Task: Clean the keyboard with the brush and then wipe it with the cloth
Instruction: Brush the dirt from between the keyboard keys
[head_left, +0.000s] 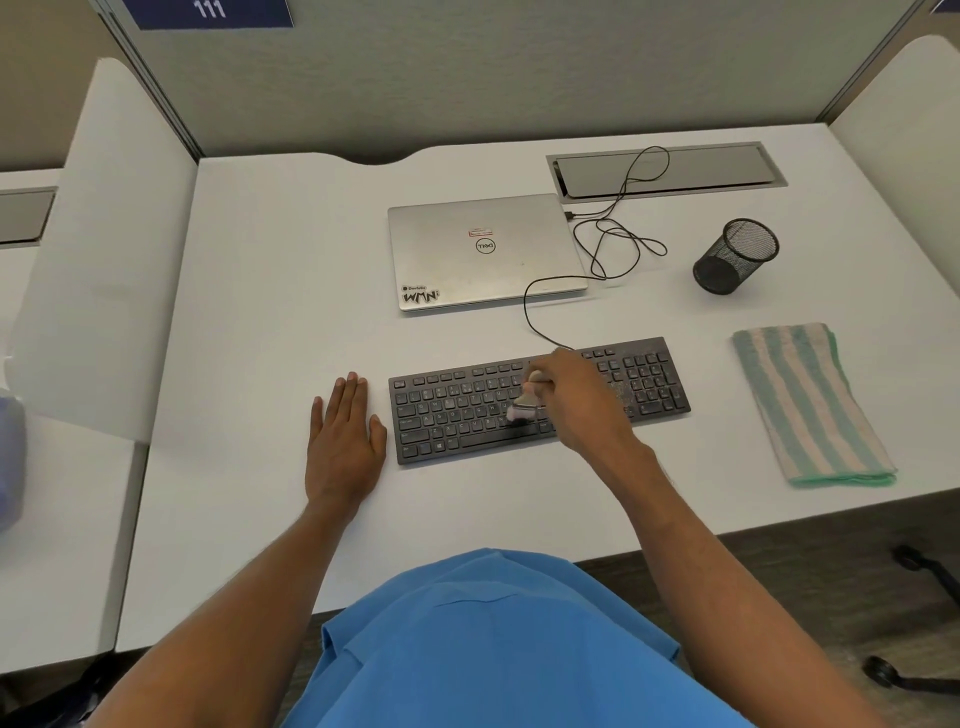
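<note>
At the left of middle frame, the left hand (345, 436) lies flat on the white bench (249, 322), palm down, fingers straight and together, holding nothing. Its thumb sits just beside the left end of the black keyboard (452, 415); I cannot tell whether they touch. The keyboard lies across the centre of the frame, slightly slanted. Over its middle keys the brush (523, 408) stands tilted, with its pale bristles down on the keys, a little blurred. The right hand (584, 400) grips the brush handle with curled fingers. Pale specks dot the keys just right of that hand. Above the keyboard lies a closed silver laptop (483, 249), and a black cable (613, 234) loops beside it. Further right stands a black mesh cup (735, 257). At the right edge, well apart from the keyboard, the folded striped cloth (810, 402) lies on the bench.
</note>
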